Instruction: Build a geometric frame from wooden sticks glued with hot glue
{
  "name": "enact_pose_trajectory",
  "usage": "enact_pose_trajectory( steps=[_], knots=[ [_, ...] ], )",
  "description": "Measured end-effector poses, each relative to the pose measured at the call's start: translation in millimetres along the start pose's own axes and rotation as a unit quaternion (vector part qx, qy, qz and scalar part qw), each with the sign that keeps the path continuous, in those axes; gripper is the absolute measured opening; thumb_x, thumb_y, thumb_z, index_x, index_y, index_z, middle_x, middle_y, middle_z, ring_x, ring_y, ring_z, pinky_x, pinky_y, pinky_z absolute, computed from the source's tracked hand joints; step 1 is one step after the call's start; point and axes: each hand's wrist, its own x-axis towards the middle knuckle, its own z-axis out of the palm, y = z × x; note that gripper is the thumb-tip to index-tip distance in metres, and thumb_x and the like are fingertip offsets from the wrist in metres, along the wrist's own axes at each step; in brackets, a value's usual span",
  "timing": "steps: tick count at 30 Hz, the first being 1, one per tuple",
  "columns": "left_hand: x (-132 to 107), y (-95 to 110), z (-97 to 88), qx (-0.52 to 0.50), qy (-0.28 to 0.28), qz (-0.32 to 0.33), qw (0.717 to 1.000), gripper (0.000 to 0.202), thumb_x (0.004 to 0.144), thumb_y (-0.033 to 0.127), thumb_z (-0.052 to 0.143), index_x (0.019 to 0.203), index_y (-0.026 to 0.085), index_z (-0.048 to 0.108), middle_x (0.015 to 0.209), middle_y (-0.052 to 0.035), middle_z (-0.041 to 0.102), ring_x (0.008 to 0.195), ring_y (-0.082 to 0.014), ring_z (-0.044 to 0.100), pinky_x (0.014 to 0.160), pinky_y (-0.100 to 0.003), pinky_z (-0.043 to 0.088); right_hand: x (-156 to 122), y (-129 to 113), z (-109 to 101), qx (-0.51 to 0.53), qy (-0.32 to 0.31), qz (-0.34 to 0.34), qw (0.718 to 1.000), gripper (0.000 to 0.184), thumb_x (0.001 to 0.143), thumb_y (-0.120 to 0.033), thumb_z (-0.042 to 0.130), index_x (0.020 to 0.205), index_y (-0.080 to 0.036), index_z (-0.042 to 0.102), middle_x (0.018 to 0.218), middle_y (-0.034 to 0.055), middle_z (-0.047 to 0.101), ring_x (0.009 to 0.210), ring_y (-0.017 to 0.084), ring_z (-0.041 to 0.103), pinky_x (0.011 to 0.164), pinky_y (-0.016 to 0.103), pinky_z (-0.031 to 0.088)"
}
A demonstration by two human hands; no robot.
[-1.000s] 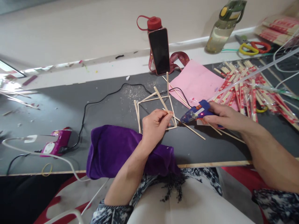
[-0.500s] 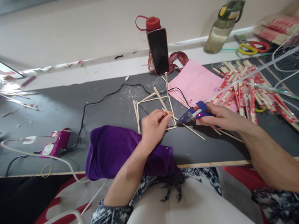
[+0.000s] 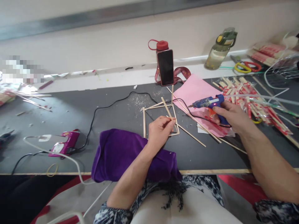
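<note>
My left hand [image 3: 161,132] pinches a wooden chopstick [image 3: 166,108], which slants up and away over a square frame of sticks [image 3: 144,123]. One stick [image 3: 172,95] stands upright at the frame's far right corner. My right hand [image 3: 230,115] grips a blue hot glue gun [image 3: 207,102] with an orange trigger and a small red light. Its nozzle points left, over the pink sheet and apart from the frame. A loose stick [image 3: 191,135] lies at the frame's right side. Beneath my left forearm is a purple cloth [image 3: 121,155].
Wrapped chopsticks [image 3: 252,99] are piled on the right, beside a pink sheet [image 3: 192,88]. A phone [image 3: 165,67] leans on a red-capped bottle [image 3: 162,45] at the back. The black cord [image 3: 94,113] runs left to a magenta power strip [image 3: 66,143]. Scissors [image 3: 247,67] lie near a water bottle [image 3: 218,51].
My right hand has drawn the glue gun away from the frame's near right corner, up and to the right. My left hand still pinches the chopstick. The camera view has tilted upward.
</note>
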Motion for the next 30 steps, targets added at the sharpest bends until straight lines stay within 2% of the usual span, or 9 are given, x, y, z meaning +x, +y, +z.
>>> enact_pose_trajectory(
  steps=[5, 10, 13, 15, 21, 26, 30],
  knots=[
    [-2, -2, -1.7, 0.001, -0.004, 0.015, 1.0, 0.018, 0.084, 0.03, 0.062, 0.082, 0.016, 0.073, 0.095, -0.0058, 0.073, 0.055, -0.0075, 0.063, 0.052, -0.019, 0.051, 12, 8, -4, 0.036, 0.056, 0.048, 0.997, 0.029, 0.073, -0.043, 0.073, 0.089, -0.024, 0.057, 0.053, -0.0028, 0.058, 0.033, 0.01, 0.045, 0.027, 0.019, 0.023],
    [-2, -7, -1.6, 0.028, 0.001, 0.037, 0.999, 0.016, 0.084, 0.027, 0.062, 0.078, 0.017, 0.073, 0.092, -0.0047, 0.074, 0.064, -0.0099, 0.066, 0.058, -0.021, 0.053, 21, 10, -8, 0.091, 0.097, 0.059, 0.989, 0.027, 0.071, -0.036, 0.074, 0.086, -0.021, 0.058, 0.057, -0.0014, 0.061, 0.038, 0.011, 0.052, 0.027, 0.018, 0.032],
    [-1, -10, -0.6, 0.042, -0.005, 0.053, 0.998, 0.017, 0.085, 0.026, 0.062, 0.074, 0.018, 0.072, 0.091, -0.0043, 0.075, 0.073, -0.0123, 0.069, 0.062, -0.021, 0.054, 28, 8, -8, 0.096, 0.14, 0.031, 0.985, 0.022, 0.07, -0.029, 0.074, 0.086, -0.018, 0.063, 0.063, 0.0004, 0.066, 0.046, 0.011, 0.059, 0.035, 0.02, 0.046],
    [0, -12, -0.1, 0.046, -0.005, 0.062, 0.997, 0.016, 0.084, 0.025, 0.062, 0.073, 0.018, 0.071, 0.091, -0.0041, 0.075, 0.077, -0.0132, 0.07, 0.064, -0.022, 0.055, 35, 7, -7, 0.092, 0.142, 0.01, 0.986, 0.019, 0.07, -0.024, 0.073, 0.085, -0.017, 0.064, 0.067, 0.0012, 0.068, 0.051, 0.011, 0.061, 0.042, 0.02, 0.051],
    [-1, -12, -0.7, 0.06, -0.001, 0.08, 0.995, 0.017, 0.085, 0.023, 0.062, 0.071, 0.019, 0.07, 0.091, -0.0041, 0.075, 0.085, -0.0145, 0.07, 0.068, -0.023, 0.056, 49, 5, 2, 0.059, 0.079, 0.021, 0.995, 0.01, 0.075, -0.022, 0.067, 0.083, -0.017, 0.064, 0.066, 0.0032, 0.069, 0.05, 0.013, 0.062, 0.045, 0.022, 0.052],
    [-2, -12, 0.0, 0.064, -0.006, 0.095, 0.993, 0.022, 0.086, 0.021, 0.061, 0.066, 0.018, 0.069, 0.088, -0.0043, 0.075, 0.085, -0.0142, 0.07, 0.071, -0.024, 0.056, 59, 8, 2, -0.03, 0.132, 0.021, 0.991, 0.013, 0.074, -0.02, 0.067, 0.087, -0.018, 0.065, 0.071, 0.0022, 0.071, 0.056, 0.013, 0.065, 0.047, 0.021, 0.05],
    [-3, -12, 0.3, 0.07, -0.006, 0.112, 0.991, 0.021, 0.086, 0.02, 0.062, 0.066, 0.018, 0.068, 0.088, -0.0052, 0.075, 0.085, -0.0143, 0.07, 0.072, -0.024, 0.056, 63, 11, -5, -0.082, 0.136, 0.007, 0.987, 0.019, 0.073, -0.021, 0.069, 0.091, -0.017, 0.066, 0.072, 0.0019, 0.07, 0.055, 0.012, 0.063, 0.048, 0.021, 0.048]
  ],
)
